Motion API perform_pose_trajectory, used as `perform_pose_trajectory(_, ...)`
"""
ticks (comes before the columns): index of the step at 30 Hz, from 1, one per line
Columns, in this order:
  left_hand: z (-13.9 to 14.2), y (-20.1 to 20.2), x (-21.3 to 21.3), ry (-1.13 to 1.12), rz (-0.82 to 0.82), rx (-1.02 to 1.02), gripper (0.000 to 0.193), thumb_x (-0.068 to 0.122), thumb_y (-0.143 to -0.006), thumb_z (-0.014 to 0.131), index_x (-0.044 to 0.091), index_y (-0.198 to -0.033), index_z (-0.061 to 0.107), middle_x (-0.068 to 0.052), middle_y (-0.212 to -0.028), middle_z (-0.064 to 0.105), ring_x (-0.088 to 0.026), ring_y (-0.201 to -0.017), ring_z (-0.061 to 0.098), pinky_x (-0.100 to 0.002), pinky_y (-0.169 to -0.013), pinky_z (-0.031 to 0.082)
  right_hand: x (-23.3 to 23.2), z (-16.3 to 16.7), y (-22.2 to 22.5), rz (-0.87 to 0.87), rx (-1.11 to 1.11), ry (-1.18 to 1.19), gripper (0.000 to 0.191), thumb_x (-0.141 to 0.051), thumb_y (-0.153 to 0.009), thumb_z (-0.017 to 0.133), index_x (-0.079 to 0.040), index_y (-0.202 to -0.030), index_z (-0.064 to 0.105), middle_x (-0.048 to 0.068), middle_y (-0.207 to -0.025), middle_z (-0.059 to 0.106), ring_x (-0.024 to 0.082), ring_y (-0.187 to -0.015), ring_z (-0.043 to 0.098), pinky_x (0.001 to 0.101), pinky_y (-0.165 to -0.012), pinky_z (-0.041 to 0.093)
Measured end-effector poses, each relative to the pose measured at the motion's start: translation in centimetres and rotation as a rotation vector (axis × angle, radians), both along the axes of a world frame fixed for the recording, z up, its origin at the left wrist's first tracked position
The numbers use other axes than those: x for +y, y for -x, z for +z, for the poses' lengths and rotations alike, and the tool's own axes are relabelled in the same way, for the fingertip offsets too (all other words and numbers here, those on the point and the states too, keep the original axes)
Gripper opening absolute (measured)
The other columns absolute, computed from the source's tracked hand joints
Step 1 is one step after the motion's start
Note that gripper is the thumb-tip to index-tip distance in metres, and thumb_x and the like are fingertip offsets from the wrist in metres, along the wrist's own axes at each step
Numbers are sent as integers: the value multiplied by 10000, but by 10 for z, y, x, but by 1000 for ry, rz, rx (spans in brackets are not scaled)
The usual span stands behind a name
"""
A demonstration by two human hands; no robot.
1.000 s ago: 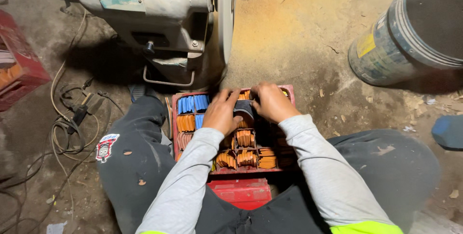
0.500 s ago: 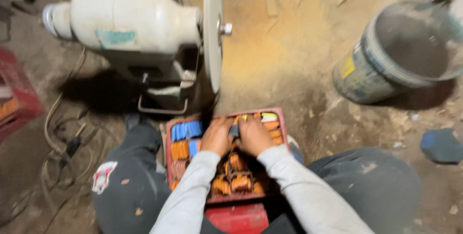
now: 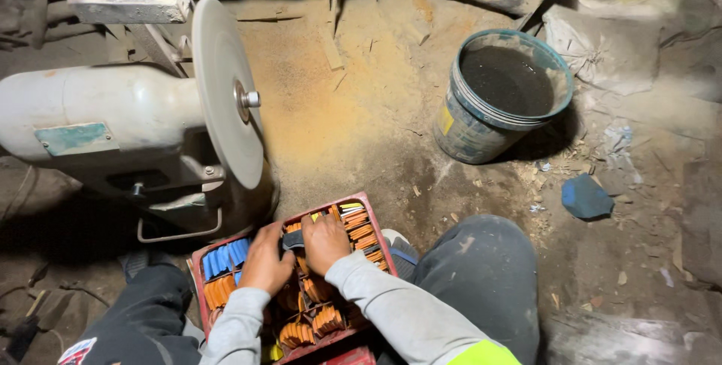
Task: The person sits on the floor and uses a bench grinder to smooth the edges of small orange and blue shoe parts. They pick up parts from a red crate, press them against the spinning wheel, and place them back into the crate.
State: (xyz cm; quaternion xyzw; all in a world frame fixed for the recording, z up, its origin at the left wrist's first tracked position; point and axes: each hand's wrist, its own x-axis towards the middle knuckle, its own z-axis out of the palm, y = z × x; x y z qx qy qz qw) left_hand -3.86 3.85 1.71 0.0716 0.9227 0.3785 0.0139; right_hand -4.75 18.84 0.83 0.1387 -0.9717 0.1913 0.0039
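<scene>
- Red crate (image 3: 197,269) is held on the lap between the knees, at 6 o'clock of the view; it is packed with orange pieces (image 3: 314,321) in bundles and blue pieces (image 3: 223,258) at its 10 o'clock corner.
- Left hand (image 3: 265,263) is pressed into the crate's middle, fingers curled down among the pieces; whether anything is clamped cannot be told.
- Right hand (image 3: 323,242) is closed over a dark piece (image 3: 292,239) at the crate's 12 o'clock edge, just beside the left hand.
- Step judged: a piece is being picked or sorted out of the crate.
- Next move judged: piece to be lifted clear without neighbouring bundles being spilled.
- Grinder (image 3: 113,128) with grey disc (image 3: 226,94) stands at 10 o'clock, bucket (image 3: 481,128) at 1 o'clock, both apart from the hands.
</scene>
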Motion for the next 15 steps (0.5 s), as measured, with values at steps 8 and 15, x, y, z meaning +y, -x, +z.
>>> perform_pose_trajectory(8,4,-46,-11,-609,409,-125,548,243,-880,743,-1,-1355,623,-140,-1228,723,-221,-1081,697,-326,-932,544,22,0,6,-10,139,63,371,-32,-701,691,18,-1064,638,274,-950,665,473,-931,637,522,-797,536)
perform_pose_trajectory(15,-2,-48,18,-1239,565,-373,664,255,-892,732,21,-1450,458,-139,-1121,717,-194,-961,679,-312,-814,541,18,40,-7,69,43,235,488,-102,-647,812,6,-1073,601,240,-1008,647,445,-1010,619,506,-913,503)
